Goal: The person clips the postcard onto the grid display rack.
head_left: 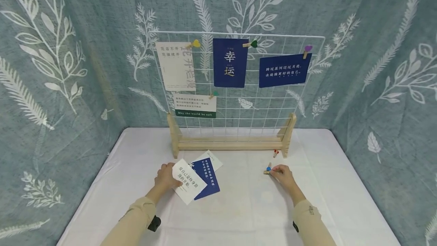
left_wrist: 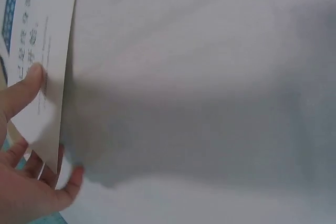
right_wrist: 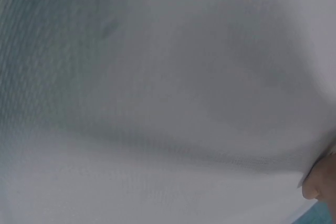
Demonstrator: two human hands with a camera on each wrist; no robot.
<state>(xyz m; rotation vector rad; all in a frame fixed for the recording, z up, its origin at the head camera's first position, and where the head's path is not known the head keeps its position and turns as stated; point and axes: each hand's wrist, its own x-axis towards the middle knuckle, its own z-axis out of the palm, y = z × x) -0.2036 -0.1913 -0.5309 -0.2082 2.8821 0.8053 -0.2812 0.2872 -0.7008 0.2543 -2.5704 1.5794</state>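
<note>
My left hand (head_left: 166, 176) holds a white card (head_left: 189, 181) with dark lettering, thumb on its face and fingers behind, as the left wrist view also shows. Partly under that card lies a navy blue card (head_left: 209, 179). Another white card (head_left: 214, 158) lies behind it, mostly covered. Over on the right, my right hand (head_left: 285, 175) pinches at a small wooden clothespin with a blue decoration (head_left: 268, 169), the thumb and fingertips close together. The right wrist view catches only part of this hand (right_wrist: 323, 182) at its edge.
Behind the hands stands a white wire grid (head_left: 254, 113) on a wooden base (head_left: 230, 145). Several cards hang on it from heart-topped clothespins, among them a navy card (head_left: 230, 77). A red-topped clothespin (head_left: 275, 153) lies near the base's right foot. Patterned curtains (head_left: 68, 132) enclose the white table (head_left: 246, 219).
</note>
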